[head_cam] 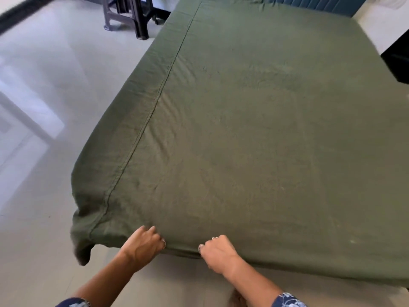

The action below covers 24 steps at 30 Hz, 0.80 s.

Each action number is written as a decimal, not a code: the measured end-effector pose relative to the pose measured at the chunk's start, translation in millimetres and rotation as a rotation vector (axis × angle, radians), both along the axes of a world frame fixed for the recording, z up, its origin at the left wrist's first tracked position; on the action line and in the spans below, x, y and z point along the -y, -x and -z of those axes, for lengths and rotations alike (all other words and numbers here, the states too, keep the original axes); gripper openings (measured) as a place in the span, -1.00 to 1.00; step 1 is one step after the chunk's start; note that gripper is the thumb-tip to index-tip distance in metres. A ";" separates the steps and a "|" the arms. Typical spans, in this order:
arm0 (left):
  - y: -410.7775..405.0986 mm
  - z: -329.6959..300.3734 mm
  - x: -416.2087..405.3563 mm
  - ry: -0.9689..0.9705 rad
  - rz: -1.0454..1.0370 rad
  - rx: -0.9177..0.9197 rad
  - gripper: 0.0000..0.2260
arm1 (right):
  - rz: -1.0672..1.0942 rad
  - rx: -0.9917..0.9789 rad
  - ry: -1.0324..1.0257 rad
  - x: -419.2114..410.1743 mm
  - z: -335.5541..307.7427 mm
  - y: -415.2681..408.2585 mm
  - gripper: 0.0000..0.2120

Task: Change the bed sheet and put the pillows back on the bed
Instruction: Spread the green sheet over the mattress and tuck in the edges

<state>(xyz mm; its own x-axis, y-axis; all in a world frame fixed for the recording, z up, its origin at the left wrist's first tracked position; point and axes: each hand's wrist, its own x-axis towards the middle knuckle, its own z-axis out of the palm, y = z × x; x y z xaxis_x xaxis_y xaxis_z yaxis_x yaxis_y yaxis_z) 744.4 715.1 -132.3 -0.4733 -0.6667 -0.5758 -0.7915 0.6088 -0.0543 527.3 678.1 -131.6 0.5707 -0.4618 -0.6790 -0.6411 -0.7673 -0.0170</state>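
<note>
A dark green bed sheet (pixel 254 129) is spread flat over the whole bed, with a stitched seam running down its left side. Its near left corner hangs loose past the mattress edge. My left hand (pixel 143 243) grips the sheet's near edge, fingers curled into the cloth. Close to its right, my right hand (pixel 218 252) also clutches that same near edge. Both hands wear rings. No pillows are in view.
Pale tiled floor (pixel 44 107) lies to the left and in front of the bed. A dark plastic chair or stool (pixel 130 14) stands by the bed's far left side. A blue padded headboard (pixel 321 3) is at the far end, and a dark piece of furniture (pixel 398 58) is on the right.
</note>
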 end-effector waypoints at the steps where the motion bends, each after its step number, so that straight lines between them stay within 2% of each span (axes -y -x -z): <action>1: -4.5 -3.4 1.0 -0.014 -0.021 0.008 -0.80 | 0.015 -0.017 0.014 0.8 1.4 -0.8 -0.74; 3: -17.8 -8.0 5.6 -0.008 -0.072 0.021 -0.77 | 0.035 -0.026 0.046 3.3 1.7 -9.9 -0.74; 4: -27.7 -1.0 6.8 0.060 -0.067 0.072 -0.71 | 0.045 -0.015 0.062 4.4 2.3 -16.4 -0.71; 6: -49.3 -6.5 11.2 0.050 -0.111 0.198 -0.65 | 0.043 0.019 0.088 4.5 4.4 -37.5 -0.60; 11: -99.1 -3.6 9.1 0.050 -0.245 0.325 -0.65 | -0.007 0.078 0.115 -4.3 11.8 -111.1 -0.50; 15: -110.2 12.8 11.5 0.035 -0.198 0.316 -0.69 | -0.037 0.022 0.107 -7.2 16.2 -158.8 -0.55; 18: -110.9 15.2 11.9 0.024 -0.129 0.293 -0.69 | -0.071 -0.034 0.109 -6.7 14.8 -170.7 -0.72; 24: -127.6 23.8 -11.2 0.006 -0.176 0.191 -0.70 | -0.110 0.018 -0.003 -2.8 -2.1 -171.8 -0.74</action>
